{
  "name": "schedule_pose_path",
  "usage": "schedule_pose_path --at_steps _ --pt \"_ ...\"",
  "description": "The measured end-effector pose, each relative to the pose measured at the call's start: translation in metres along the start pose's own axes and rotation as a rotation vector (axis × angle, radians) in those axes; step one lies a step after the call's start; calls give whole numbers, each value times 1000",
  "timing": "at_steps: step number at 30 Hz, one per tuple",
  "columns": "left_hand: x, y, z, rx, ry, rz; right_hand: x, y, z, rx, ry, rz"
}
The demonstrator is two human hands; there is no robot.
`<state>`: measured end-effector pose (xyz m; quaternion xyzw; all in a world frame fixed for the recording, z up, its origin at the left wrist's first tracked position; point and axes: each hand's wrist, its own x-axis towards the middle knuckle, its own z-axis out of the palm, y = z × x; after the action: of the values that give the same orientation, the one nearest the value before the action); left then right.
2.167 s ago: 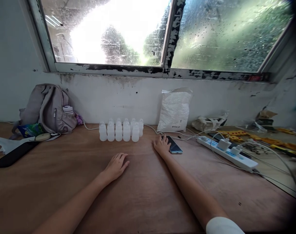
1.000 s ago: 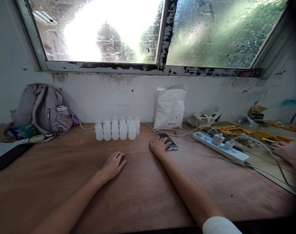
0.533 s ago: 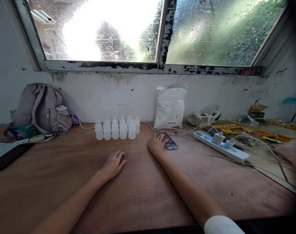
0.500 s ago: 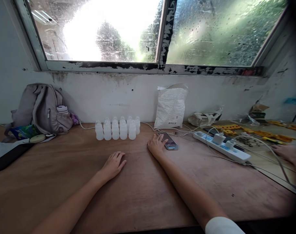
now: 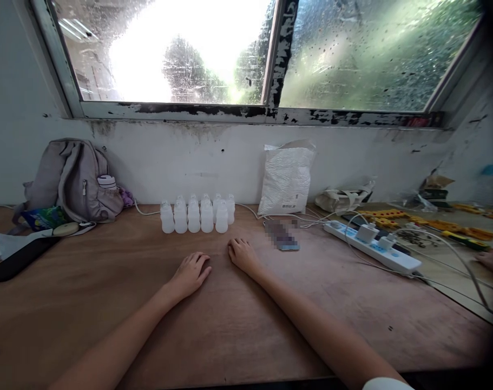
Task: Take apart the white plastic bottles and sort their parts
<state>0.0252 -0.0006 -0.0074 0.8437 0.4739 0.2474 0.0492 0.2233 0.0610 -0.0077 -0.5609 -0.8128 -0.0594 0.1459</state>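
My left hand (image 5: 190, 274) rests palm down on the wooden table (image 5: 214, 336), fingers stretched out and holding nothing. To its right, my right hand (image 5: 243, 255) also lies on the tabletop, empty, with its fingers extended forward. Several small white translucent bottles (image 5: 194, 215) stand upright in a cluster just beyond both hands. A phone (image 5: 289, 247), its screen blurred out by pixels, lies flat to the right of my right hand and apart from it.
A white plastic mailer bag (image 5: 287, 181) leans against the wall. On the right lie a power strip (image 5: 392, 259) with cables and yellow parts (image 5: 386, 216), near another person's hand (image 5: 492, 262). A grey backpack (image 5: 73, 181) and a black flat case (image 5: 21, 260) occupy the left.
My right hand has moved left, away from the phone, and now lies nearer my left hand. The other person's hand has shifted right. My left hand stays put.
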Motion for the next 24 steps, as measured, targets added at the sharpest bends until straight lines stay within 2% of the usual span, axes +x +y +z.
schedule_pose_path --at_steps 2,4,6,9,11,12,14,17,20,24 --pt "4 -3 -1 -81 3 -16 0 1 0 3 5 0" --pt "11 -12 -5 -190 64 -72 0 2 1 5 9 -2" --pt "20 -29 -14 -267 249 -188 0 2 1 8 13 -5" --pt "32 -66 -32 -266 663 -380 0 2 2 12 19 -9" --pt "37 -94 -43 -245 853 -470 0 2 1 14 19 -11" --pt "38 -107 -46 -226 904 -507 0 2 1 15 18 -10" --pt "40 -131 -48 -234 906 -541 0 2 1 15 14 -8" --pt "41 -155 -42 -396 720 -577 0 2 1 14 12 -3" --pt "44 -168 -34 -487 578 -592 1 2 1 18 16 -5" --pt "50 -174 -31 -506 513 -545 2 3 3 27 21 -15"
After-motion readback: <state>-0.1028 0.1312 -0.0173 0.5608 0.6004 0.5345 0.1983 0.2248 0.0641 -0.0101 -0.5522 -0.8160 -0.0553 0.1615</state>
